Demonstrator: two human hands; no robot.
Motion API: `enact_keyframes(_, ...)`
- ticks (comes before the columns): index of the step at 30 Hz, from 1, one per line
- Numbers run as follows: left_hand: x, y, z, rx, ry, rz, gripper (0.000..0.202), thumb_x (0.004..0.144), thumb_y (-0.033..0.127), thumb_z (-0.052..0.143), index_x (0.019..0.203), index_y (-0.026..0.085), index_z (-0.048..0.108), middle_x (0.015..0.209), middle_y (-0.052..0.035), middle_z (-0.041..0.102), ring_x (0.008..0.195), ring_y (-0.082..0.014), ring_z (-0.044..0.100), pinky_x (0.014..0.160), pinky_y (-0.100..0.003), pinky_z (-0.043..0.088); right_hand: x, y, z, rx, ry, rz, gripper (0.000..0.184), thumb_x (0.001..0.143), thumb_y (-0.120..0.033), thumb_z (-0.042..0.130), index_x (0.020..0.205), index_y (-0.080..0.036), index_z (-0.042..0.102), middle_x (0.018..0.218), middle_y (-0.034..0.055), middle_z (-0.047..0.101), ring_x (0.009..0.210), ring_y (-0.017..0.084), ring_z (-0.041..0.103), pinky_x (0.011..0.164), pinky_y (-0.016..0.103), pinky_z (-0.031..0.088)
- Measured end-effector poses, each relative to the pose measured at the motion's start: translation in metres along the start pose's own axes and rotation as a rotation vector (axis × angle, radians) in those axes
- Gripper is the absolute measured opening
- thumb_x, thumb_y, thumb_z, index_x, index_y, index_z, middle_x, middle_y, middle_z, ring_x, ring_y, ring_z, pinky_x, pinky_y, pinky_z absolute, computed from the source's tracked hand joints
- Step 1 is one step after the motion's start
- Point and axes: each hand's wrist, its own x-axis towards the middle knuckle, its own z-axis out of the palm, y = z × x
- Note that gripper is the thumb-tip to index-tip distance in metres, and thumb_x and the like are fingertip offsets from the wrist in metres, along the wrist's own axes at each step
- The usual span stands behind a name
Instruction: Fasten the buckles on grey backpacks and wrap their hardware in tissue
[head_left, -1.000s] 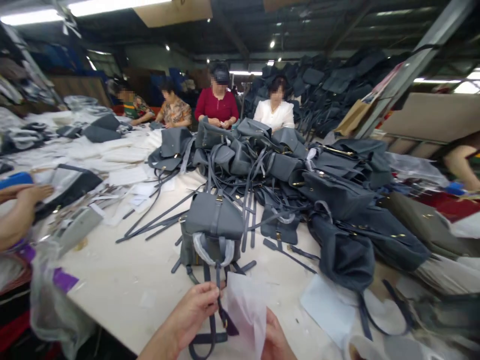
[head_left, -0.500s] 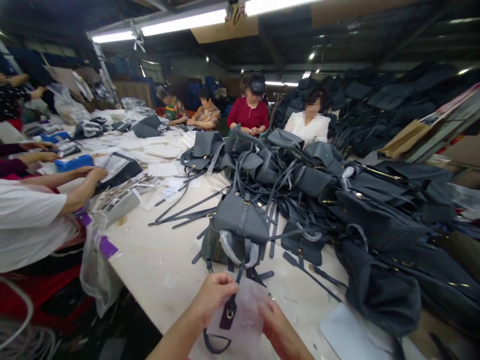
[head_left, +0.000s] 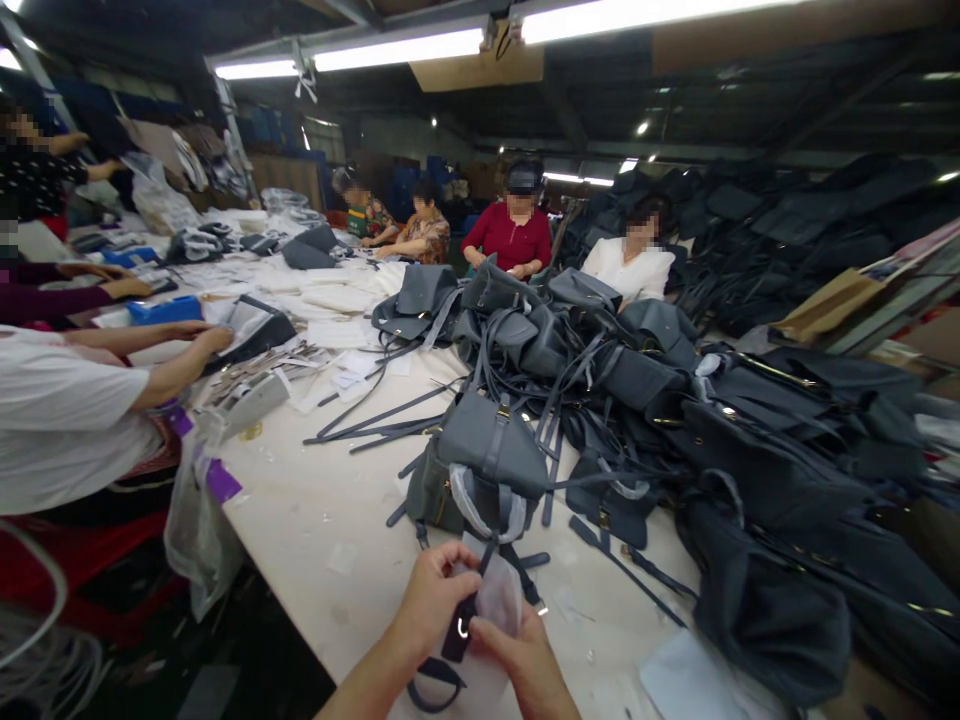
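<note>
- Left hand (head_left: pixel 435 600): closed, fingers curled and thumb on top, pinching a dark grey leather strap (head_left: pixel 459 625) at its metal-fitted tab.
- Right hand (head_left: pixel 521 660): fingers bent, pressed against a translucent film sheet (head_left: pixel 496 600) just beside the tab. The two hands nearly meet; I cannot tell whether this hand also grips the strap.
- Strap position: held over the near edge of the white desk (head_left: pixel 315 530), with a loop hanging below the hands. Its upper end runs toward a grey leather backpack (head_left: pixel 491 450), which sits just ahead of the hands; I cannot confirm that the two are joined.
- Backpack: upright on the desk, with white plastic wrapped around its top handle (head_left: pixel 480 505).
- Centre and right of desk: a large heap of dark grey bags (head_left: pixel 592 365) with tangled straps.
- Left side of desk: loose papers (head_left: pixel 337 335) and a blue tray (head_left: pixel 165 310). A co-worker's hand (head_left: pixel 214 340) rests on a black bag panel (head_left: pixel 255 335).
- Left desk edge: a clear plastic bag (head_left: pixel 195 530) hangs down, with a purple tag (head_left: pixel 223 482) on it.
- Far side: two co-workers, one in a red top (head_left: pixel 512 235) and one in a white blouse (head_left: pixel 630 265), sit facing me.
- Behind them: more dark bags stacked high (head_left: pixel 795 220).
</note>
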Motion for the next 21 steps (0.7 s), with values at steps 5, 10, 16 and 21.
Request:
enact_keyframes(5,-0.001,0.0,-0.008,-0.108,0.035,0.018,0.076,0.058,0.023,0.075,0.128,0.019,0.047,0.083,0.0009,0.063,0.073,-0.0166,0.061,0.068,-0.026,0.045,-0.005,-0.007,0.004,0.071,-0.042,0.05,0.07,0.049,-0.036,0.091,0.111,-0.014,0.065,0.091,0.0105,0.078,0.086,0.032,0.072,0.081,0.043,0.055)
enact_keyframes(10,-0.009,0.003,-0.02,-0.058,-0.133,-0.276,0.046,0.067,0.052,0.073,0.083,0.009,0.068,0.069,-0.0073,0.067,0.057,-0.0181,0.06,0.052,-0.026,0.041,-0.015,-0.02,0.0,0.077,-0.102,0.063,0.079,0.047,-0.037,0.091,0.116,-0.013,0.061,0.096,0.0126,0.077,0.09,0.034,0.072,0.085,0.046,0.053)
enact_keyframes(16,-0.003,0.001,-0.005,-0.012,-0.144,-0.288,0.027,0.054,0.026,0.081,0.072,0.01,0.072,0.065,-0.0048,0.07,0.06,-0.0185,0.061,0.058,-0.027,0.045,-0.014,-0.027,-0.006,-0.023,-0.122,0.029,0.085,0.048,-0.033,0.091,0.124,-0.016,0.057,0.096,0.0097,0.077,0.087,0.032,0.071,0.075,0.039,0.055)
enact_keyframes(21,0.005,-0.009,0.005,-0.048,-0.062,-0.247,0.021,0.054,0.025,0.079,0.064,0.013,0.066,0.057,-0.0002,0.065,0.055,-0.0152,0.057,0.057,-0.026,0.044,-0.016,-0.013,-0.011,0.126,-0.13,0.069,0.07,0.056,-0.046,0.087,0.116,-0.016,0.066,0.106,0.0136,0.075,0.104,0.035,0.067,0.094,0.045,0.049)
